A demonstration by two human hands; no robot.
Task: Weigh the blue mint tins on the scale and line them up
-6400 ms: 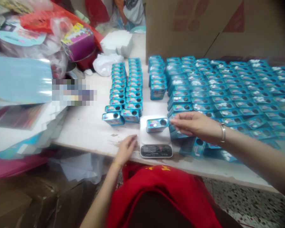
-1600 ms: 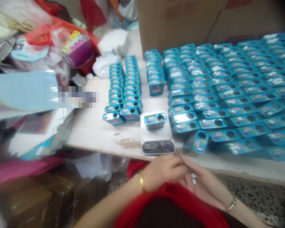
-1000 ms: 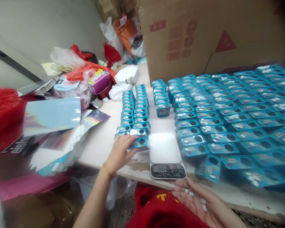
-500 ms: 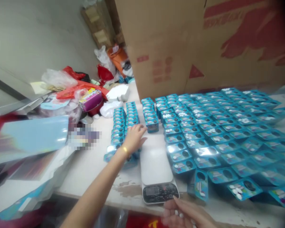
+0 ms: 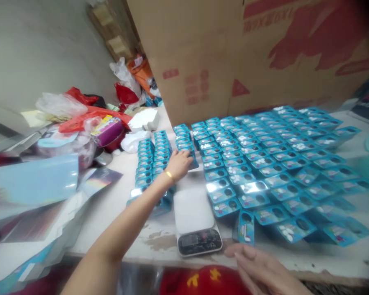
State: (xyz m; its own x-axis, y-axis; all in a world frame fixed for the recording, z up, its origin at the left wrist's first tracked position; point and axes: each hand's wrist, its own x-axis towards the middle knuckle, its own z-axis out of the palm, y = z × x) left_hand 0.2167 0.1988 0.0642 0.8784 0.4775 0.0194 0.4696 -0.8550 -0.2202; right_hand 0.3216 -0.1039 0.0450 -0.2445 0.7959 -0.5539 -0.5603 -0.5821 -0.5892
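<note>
Blue box point(image 5: 194, 162) sits at the near end of the short row point(image 5: 183, 138) beyond the scale point(image 5: 193, 213), under the left hand point(image 5: 178, 164), its fingers bent, grip hard to tell; the right hand point(image 5: 260, 262) is half curled, contents hidden; pinching the box squarely should spare its neighbours

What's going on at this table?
A person's left hand is at the front blue tin of a short column; whether it grips is unclear. The right hand is half-cupped by the table's front edge, near a digital scale. Further right stand many more tins, some with white tablets on top.
</note>
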